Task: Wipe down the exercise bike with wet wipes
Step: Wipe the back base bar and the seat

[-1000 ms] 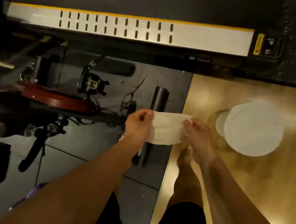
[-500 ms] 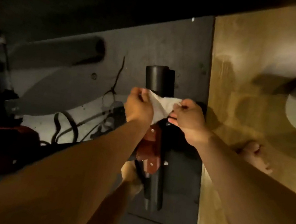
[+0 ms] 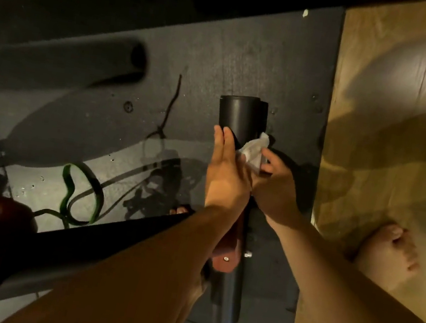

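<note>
The left hand (image 3: 225, 171) lies flat with straight, relaxed fingers against the left side of the black tube (image 3: 240, 115), holding nothing, fingertips just under the tube's open end. Right beside it, touching at the heel, the right hand (image 3: 275, 190) has its fingers and thumb curled, pinching a crumpled white wet wipe (image 3: 253, 150). The wipe sits between the two hands, pressed to the right side of the tube just ahead of the right fingers.

Below the wrists the tube runs on toward the person, carrying a red-brown bracket (image 3: 225, 258) with small screws in it; the left forearm crosses over part of it. All this stands on a dark mat (image 3: 290, 62).

Out to the left of the hands a green band (image 3: 70, 190) lies looped on the mat, and a thin dark cord (image 3: 171, 105) trails farther away. To the right of the hands the mat ends at a wooden floor (image 3: 379, 75), where a bare foot (image 3: 386, 253) stands near the right forearm.
</note>
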